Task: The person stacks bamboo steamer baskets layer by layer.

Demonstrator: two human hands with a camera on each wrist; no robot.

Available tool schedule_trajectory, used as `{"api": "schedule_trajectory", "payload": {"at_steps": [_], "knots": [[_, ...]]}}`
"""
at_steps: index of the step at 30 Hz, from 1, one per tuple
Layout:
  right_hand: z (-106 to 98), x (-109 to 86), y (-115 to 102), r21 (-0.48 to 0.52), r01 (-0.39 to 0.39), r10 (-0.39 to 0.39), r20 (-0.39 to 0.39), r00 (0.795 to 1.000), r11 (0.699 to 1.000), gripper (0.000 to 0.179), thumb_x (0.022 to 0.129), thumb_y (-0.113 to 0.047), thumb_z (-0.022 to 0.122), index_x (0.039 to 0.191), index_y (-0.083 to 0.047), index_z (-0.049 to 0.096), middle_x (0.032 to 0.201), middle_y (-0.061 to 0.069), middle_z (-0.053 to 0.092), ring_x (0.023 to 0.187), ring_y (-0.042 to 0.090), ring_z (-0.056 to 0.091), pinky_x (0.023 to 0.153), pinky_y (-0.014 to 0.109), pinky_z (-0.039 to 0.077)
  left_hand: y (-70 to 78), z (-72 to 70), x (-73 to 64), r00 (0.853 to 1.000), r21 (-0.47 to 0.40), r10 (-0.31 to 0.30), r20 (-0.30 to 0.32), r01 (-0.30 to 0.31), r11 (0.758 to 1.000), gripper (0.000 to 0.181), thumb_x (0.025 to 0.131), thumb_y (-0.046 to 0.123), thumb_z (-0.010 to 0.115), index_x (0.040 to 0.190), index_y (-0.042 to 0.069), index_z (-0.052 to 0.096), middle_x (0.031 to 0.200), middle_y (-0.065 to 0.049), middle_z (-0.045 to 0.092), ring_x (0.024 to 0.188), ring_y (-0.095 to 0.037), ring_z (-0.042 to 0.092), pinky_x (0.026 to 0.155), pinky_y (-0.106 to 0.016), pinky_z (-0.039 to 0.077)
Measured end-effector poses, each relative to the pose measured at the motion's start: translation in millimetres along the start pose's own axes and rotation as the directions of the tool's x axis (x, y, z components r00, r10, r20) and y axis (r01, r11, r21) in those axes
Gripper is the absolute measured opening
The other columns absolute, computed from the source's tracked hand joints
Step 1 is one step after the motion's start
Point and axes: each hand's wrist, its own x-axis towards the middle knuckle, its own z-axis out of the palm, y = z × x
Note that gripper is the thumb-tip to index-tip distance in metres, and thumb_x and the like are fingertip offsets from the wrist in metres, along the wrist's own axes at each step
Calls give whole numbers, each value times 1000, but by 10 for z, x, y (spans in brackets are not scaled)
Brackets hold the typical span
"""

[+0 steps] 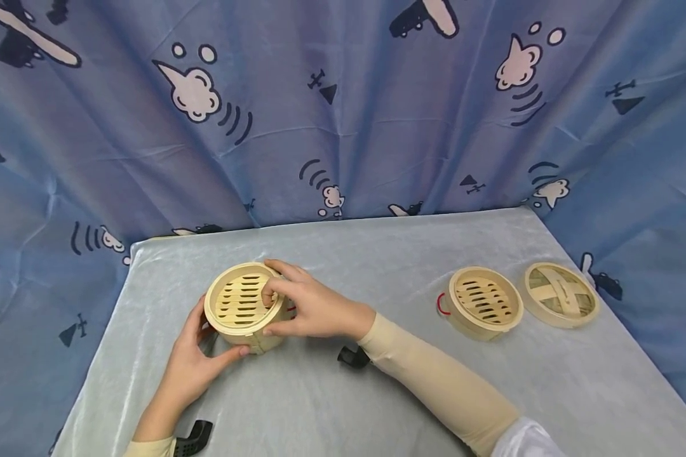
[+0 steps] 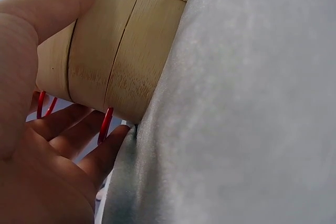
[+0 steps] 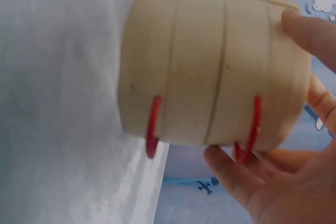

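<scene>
A stack of round bamboo steamer baskets (image 1: pixel 241 304), its slatted tray facing up, stands on the left part of the cloth between both hands. My left hand (image 1: pixel 191 365) grips its left side, thumb along the near wall; in the left wrist view its fingers curl round the far side by the red handles (image 2: pixel 105 125). From the right, my right hand (image 1: pixel 314 308) holds the top rim, index finger bent over into the top basket, thumb on the near wall. In the right wrist view, two red handles (image 3: pixel 255 127) hang on the wall close to the right fingers.
Another slatted bamboo steamer basket (image 1: pixel 484 304) with a red handle sits on the right of the cloth-covered table (image 1: pixel 389 406). Right beside it lies a woven bamboo lid (image 1: pixel 560 295). A blue patterned curtain (image 1: pixel 343 114) hangs behind the table and along its sides.
</scene>
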Motion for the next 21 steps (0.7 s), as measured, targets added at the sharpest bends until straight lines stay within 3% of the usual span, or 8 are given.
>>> {"api": "schedule_trajectory", "payload": {"at_steps": [8, 15, 21], "knots": [[-168, -105, 6, 63, -46, 44, 30, 999, 997, 51, 88, -54, 70, 128, -25, 56, 161, 0, 22, 148, 15, 20, 114, 42, 34, -12, 29, -13, 1000, -3, 14, -10, -14, 1000, 111, 68, 11, 93, 157, 13, 27, 143, -7, 48, 123, -7, 45, 96, -18, 43], [-352, -299, 16, 36, -99, 99, -4, 995, 994, 50, 88, -56, 69, 130, -31, 56, 160, -6, 22, 147, 12, 21, 112, 45, 36, 1, 43, -37, 1000, 1, 5, -11, -5, 1000, 113, 68, 9, 93, 158, 15, 26, 143, -8, 47, 123, -4, 44, 95, -13, 41], [-577, -574, 108, 1, -184, 184, -66, 981, 983, 47, 87, -55, 70, 129, -41, 54, 159, -11, 23, 143, 5, 26, 110, 41, 39, 47, 68, -20, 1000, -13, 2, -15, -2, 1000, 114, 67, 6, 93, 158, 14, 26, 144, -10, 46, 125, -2, 43, 96, -8, 37]]}}
